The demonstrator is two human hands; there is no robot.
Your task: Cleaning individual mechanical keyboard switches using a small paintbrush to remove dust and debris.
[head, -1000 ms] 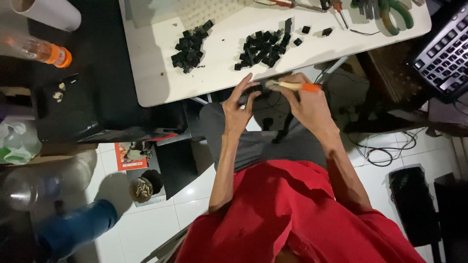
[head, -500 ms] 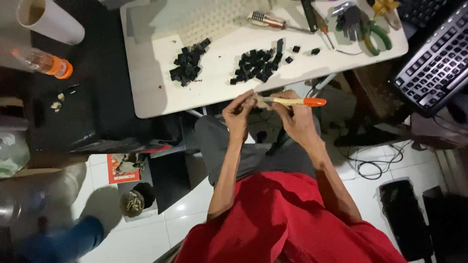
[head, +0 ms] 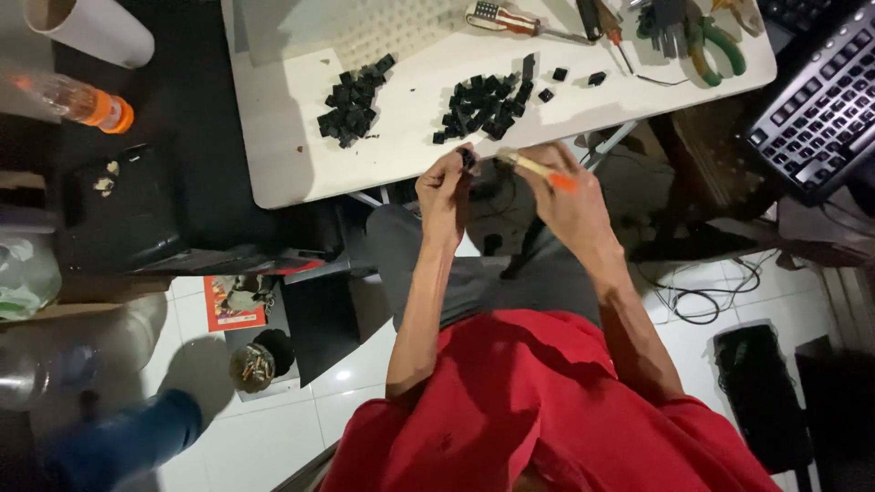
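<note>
My left hand (head: 445,189) pinches a small black keycap (head: 468,160) just below the front edge of the white table (head: 283,164). My right hand (head: 570,196) holds a thin brush with an orange handle (head: 540,169), its tip pointing at the keycap. Two heaps of black keycaps lie on the table above my hands: the left heap (head: 351,102) and the right heap (head: 488,107). A pale keyboard frame (head: 383,32) rests at the table's far side.
Screwdrivers (head: 519,20) and green-handled pliers (head: 715,41) lie at the table's far right. A black keyboard (head: 820,100) sits to the right. An orange-capped bottle (head: 82,102) and a white cup (head: 87,27) stand at left. Cables (head: 702,296) trail on the tiled floor.
Both hands have stayed together at the table's edge, shifting slightly; the brush has tilted so that its orange handle now lies over my right hand. The view has shifted a little.
</note>
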